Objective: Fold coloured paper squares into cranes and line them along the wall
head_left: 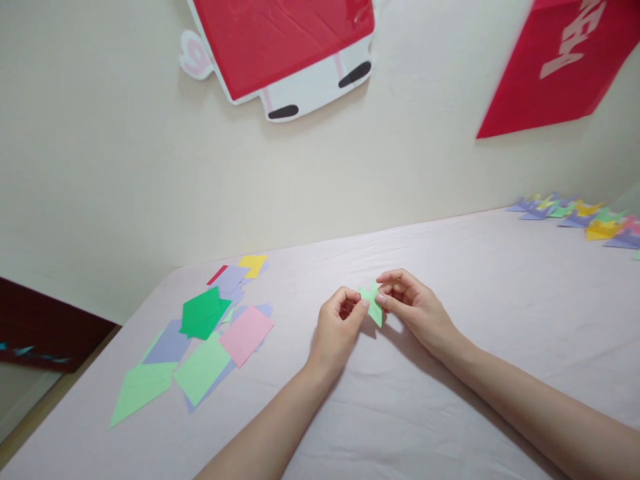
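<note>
Between my two hands is a small folded piece of light green origami paper [374,308], held just above the pale cloth-covered table [425,427]. Its lower end comes to a point, and short tips stick up at the top. My left hand [340,327] pinches its left side between thumb and fingers. On the other side, my right hand [417,310] has thumb and index finger at the paper's right edge, with the remaining fingers curled loosely. The fingertips cover part of the folds.
Loose paper sheets lie on the left, among them a pink sheet [247,337], a dark green sheet [203,313] and a light green sheet [143,387]. Several folded paper pieces [580,217] stand at the far right. Behind the table rises a wall [300,187] with red decorations [290,40].
</note>
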The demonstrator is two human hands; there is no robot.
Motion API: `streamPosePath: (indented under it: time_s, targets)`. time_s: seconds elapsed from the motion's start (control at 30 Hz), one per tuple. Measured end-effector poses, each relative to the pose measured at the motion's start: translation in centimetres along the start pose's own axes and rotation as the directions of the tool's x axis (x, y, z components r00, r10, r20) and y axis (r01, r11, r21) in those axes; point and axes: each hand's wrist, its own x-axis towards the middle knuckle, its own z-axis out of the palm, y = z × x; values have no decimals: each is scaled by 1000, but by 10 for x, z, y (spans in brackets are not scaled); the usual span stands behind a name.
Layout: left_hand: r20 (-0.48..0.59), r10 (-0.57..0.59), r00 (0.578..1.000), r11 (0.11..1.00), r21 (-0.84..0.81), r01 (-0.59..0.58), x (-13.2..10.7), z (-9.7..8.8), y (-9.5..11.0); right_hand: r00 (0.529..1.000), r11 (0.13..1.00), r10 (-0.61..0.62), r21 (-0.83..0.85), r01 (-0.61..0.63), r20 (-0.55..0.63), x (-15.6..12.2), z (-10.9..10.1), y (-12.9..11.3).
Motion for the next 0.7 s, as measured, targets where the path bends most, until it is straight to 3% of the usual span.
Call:
streamPosePath:
  time_s: [0.13,0.33,0.43,0.7]
  targets:
    - [-11,-27,1000,998,-52,27,1,-1,0,998,996,-58,-66,57,-9,-2,0,-3]
    - [-21,-79,997,991,-108,76,3,-4,1,973,963,-151,-197,185,177,-3,-1,-6]
    - [-29,-84,996,989,-126,80,3,-6,0,960,955,-178,-199,221,215,-3,-1,-7]
    - [6,-51,999,993,-103,51,2,-6,4,993,996,-36,-83,45,110,-3,0,-5]
